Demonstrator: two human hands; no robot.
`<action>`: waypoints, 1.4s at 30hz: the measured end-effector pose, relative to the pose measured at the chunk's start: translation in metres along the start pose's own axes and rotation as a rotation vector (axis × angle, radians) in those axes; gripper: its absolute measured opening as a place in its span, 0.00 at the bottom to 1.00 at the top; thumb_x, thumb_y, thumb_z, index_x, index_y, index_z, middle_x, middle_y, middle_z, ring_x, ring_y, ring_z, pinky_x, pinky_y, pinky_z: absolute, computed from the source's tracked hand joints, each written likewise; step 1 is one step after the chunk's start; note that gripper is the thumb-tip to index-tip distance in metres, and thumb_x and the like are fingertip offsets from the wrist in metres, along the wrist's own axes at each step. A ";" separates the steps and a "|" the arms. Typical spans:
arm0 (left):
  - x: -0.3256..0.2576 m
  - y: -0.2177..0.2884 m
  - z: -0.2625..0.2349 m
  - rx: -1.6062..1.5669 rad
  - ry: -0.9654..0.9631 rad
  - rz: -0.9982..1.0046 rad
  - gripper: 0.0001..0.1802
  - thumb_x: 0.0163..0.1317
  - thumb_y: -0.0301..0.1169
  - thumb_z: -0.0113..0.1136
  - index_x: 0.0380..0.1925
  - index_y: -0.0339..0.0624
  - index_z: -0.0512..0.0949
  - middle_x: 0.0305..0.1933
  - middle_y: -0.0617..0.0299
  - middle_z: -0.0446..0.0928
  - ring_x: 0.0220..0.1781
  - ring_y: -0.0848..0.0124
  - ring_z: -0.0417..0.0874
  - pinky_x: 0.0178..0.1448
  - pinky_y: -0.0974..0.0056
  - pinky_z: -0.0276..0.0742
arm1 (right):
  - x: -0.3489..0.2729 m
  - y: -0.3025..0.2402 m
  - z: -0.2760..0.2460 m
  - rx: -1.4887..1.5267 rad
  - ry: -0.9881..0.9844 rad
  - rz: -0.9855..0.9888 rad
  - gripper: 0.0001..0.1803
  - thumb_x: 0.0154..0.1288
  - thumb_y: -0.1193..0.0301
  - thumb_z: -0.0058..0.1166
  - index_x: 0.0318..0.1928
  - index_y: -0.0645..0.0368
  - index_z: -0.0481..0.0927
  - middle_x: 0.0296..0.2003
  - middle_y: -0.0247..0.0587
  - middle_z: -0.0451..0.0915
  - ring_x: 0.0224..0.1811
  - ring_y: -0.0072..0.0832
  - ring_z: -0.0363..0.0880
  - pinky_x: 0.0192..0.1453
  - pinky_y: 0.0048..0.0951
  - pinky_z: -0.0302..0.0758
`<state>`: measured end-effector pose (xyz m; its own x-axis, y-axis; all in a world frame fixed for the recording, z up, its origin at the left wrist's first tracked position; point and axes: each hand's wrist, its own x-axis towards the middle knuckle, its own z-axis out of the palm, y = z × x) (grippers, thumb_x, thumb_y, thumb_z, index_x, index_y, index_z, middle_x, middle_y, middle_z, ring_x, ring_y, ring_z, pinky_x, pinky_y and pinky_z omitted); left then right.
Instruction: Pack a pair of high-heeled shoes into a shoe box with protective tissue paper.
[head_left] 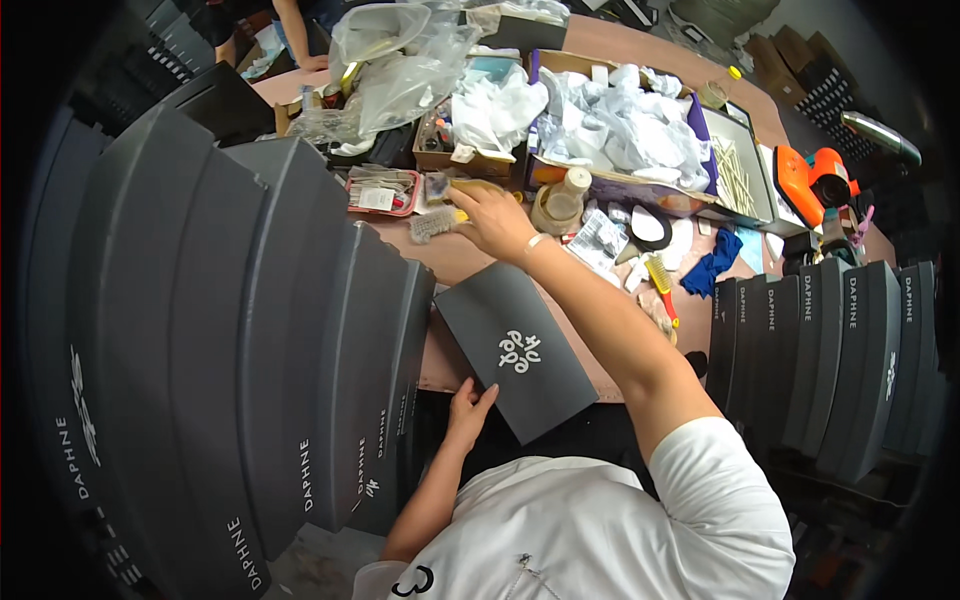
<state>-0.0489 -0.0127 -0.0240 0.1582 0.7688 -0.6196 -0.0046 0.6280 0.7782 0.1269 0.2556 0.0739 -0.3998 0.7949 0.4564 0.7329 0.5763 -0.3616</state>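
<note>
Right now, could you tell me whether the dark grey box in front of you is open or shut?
Shut. The dark grey box lies flat on the table edge with its lid on, white logo facing up; the left hand rests at its near corner.

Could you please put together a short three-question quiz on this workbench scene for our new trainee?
1. True or false: the left hand rests at the near corner of the dark grey box.
2. What does the right hand reach to?
A. a brush
B. a hammer
C. a kettle
3. Fill in: the stacks of grey boxes rise on the person's ____ and right sides.

Key: 1 true; 2 A; 3 left.
</note>
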 end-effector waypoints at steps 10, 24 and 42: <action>0.001 0.021 0.019 -0.043 -0.138 0.072 0.21 0.60 0.26 0.65 0.52 0.33 0.71 0.45 0.59 0.77 0.43 0.74 0.79 0.51 0.69 0.76 | -0.294 -0.057 -0.069 0.681 -0.298 1.090 0.32 0.61 0.58 0.61 0.59 0.67 0.71 0.36 0.50 0.81 0.40 0.34 0.79 0.45 0.33 0.75; 0.007 0.094 0.009 0.256 0.028 0.419 0.32 0.66 0.37 0.58 0.67 0.37 0.60 0.65 0.47 0.64 0.64 0.61 0.69 0.65 0.60 0.66 | -0.229 -0.140 -0.131 1.263 -0.429 0.885 0.36 0.70 0.55 0.50 0.70 0.61 0.57 0.44 0.47 0.78 0.44 0.27 0.79 0.45 0.29 0.77; 0.016 0.073 0.093 1.663 -0.573 0.965 0.15 0.53 0.35 0.63 0.37 0.37 0.82 0.56 0.52 0.73 0.66 0.55 0.67 0.71 0.43 0.55 | -0.236 -0.007 -0.088 0.580 0.091 1.012 0.33 0.59 0.74 0.57 0.65 0.65 0.63 0.26 0.46 0.79 0.28 0.31 0.79 0.34 0.33 0.75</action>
<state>0.0449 0.0344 0.0329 0.9027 0.3899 -0.1818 0.4285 -0.8529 0.2983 0.2643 0.0476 0.0402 0.2810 0.9377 -0.2041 0.3239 -0.2929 -0.8996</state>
